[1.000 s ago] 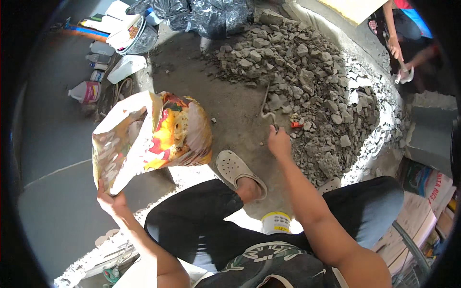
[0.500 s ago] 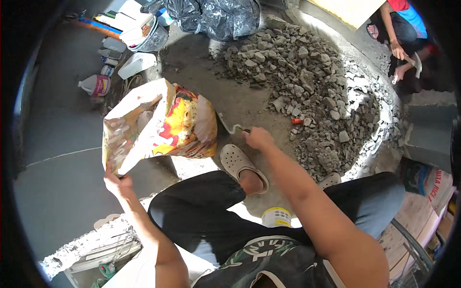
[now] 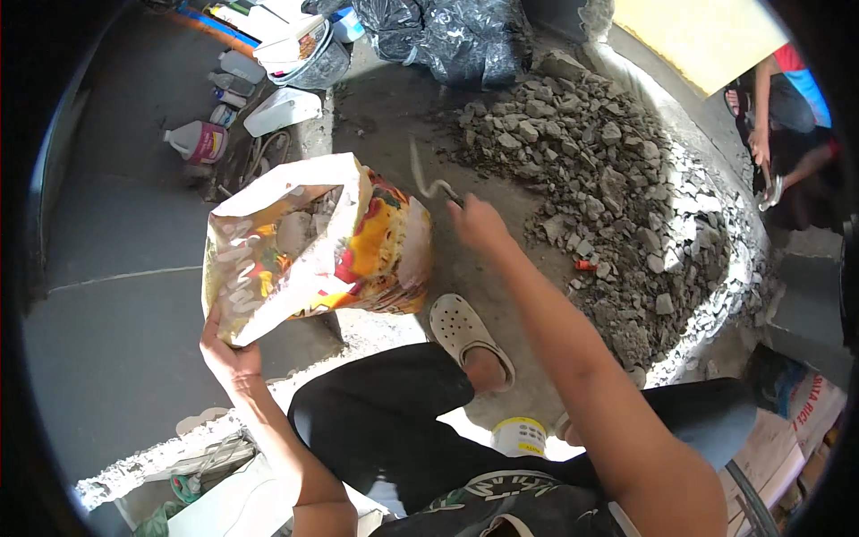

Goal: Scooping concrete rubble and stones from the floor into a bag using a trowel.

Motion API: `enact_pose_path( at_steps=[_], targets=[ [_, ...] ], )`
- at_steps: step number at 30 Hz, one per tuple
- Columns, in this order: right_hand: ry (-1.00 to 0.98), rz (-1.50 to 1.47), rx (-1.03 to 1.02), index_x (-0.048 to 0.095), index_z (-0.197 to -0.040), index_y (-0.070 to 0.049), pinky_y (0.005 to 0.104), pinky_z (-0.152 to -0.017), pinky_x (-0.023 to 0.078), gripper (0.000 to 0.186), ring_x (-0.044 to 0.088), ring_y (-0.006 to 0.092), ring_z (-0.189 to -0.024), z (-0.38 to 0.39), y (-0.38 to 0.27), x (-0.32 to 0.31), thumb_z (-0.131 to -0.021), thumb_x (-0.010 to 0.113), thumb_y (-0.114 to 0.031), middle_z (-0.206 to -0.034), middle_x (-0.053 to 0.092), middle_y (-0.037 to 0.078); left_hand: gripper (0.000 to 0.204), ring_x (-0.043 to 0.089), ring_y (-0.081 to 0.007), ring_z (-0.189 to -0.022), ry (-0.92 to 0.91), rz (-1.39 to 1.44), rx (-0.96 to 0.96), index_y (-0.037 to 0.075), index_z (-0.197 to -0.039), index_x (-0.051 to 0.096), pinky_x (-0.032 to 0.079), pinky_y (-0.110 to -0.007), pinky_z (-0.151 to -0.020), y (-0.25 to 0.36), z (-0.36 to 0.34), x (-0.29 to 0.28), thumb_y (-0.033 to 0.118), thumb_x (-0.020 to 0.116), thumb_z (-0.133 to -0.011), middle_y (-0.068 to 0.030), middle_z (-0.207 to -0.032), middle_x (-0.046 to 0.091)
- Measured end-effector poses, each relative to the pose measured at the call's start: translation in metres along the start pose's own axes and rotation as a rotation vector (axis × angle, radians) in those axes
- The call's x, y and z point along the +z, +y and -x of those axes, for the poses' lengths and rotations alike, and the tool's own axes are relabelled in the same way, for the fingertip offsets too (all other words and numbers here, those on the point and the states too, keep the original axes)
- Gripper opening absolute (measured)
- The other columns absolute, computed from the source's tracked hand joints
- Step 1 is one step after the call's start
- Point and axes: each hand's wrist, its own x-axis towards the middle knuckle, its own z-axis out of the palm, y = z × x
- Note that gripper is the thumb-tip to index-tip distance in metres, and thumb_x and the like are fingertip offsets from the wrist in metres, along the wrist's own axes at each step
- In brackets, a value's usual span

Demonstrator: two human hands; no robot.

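Observation:
My left hand (image 3: 231,353) grips the lower rim of a large printed sack (image 3: 394,237), which is held open and has grey chunks inside. My right hand (image 3: 480,220) is closed on the dark handle of a trowel with a bent neck (image 3: 434,188), beside the sack's upper right. The trowel's blade is pale and smeared by motion, pointing upward. A pile of broken concrete (image 3: 608,179) lies to the right of that hand, with a small orange piece (image 3: 586,266) among it. Below the sack is my foot in a pale clog (image 3: 456,327).
Black plastic bags (image 3: 465,40), a grey bucket (image 3: 318,67) and several jugs and bottles (image 3: 192,141) are at the top. A co-worker (image 3: 761,134) crouches at upper right with a hammer (image 3: 771,190). A small white tub (image 3: 519,436) stands between my legs. Another sack (image 3: 810,398) lies at lower right.
My right hand with the trowel has moved left from the rubble toward the sack's upper side. The sack's mouth has tilted, showing more of the chunks inside. The co-worker's hammer has moved.

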Motion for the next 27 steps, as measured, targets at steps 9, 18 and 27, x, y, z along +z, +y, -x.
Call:
enact_pose_path(
  at_steps=[9, 18, 27],
  targets=[
    [-0.132, 0.092, 0.128, 0.06, -0.12, 0.004, 0.0476, -0.092, 0.051, 0.048, 0.061, 0.0378, -0.115, -0.159, -0.024, 0.036, -0.096, 0.051, -0.036, -0.123, 0.063, 0.021, 0.044, 0.06, -0.0321, -0.114, 0.002, 0.04, -0.022, -0.007, -0.13, 0.05, 0.05, -0.047, -0.098, -0.018, 0.005, 0.034, 0.017, 0.055, -0.094, -0.0198, -0.126, 0.06],
    [0.088, -0.201, 0.655, 0.054, -0.126, 0.004, 0.048, -0.099, 0.046, 0.054, 0.055, 0.0389, -0.123, -0.079, 0.019, -0.02, -0.1, 0.044, -0.042, -0.129, 0.058, 0.022, 0.043, 0.063, -0.0305, -0.109, 0.095, 0.002, 0.003, -0.007, -0.128, 0.052, 0.055, -0.043, -0.091, -0.007, 0.004, 0.03, 0.014, 0.056, -0.091, -0.0189, -0.123, 0.061],
    [0.356, 0.027, 0.61, 0.06, -0.107, 0.003, 0.0494, -0.08, 0.052, 0.047, 0.068, 0.0351, -0.09, 0.056, 0.114, -0.07, -0.101, 0.043, -0.04, -0.093, 0.068, 0.02, 0.025, 0.066, -0.0152, -0.065, 0.095, -0.032, 0.012, -0.001, -0.109, 0.063, 0.041, -0.024, -0.043, -0.014, 0.006, 0.014, 0.012, 0.063, -0.087, -0.0095, -0.091, 0.069]
  ],
)
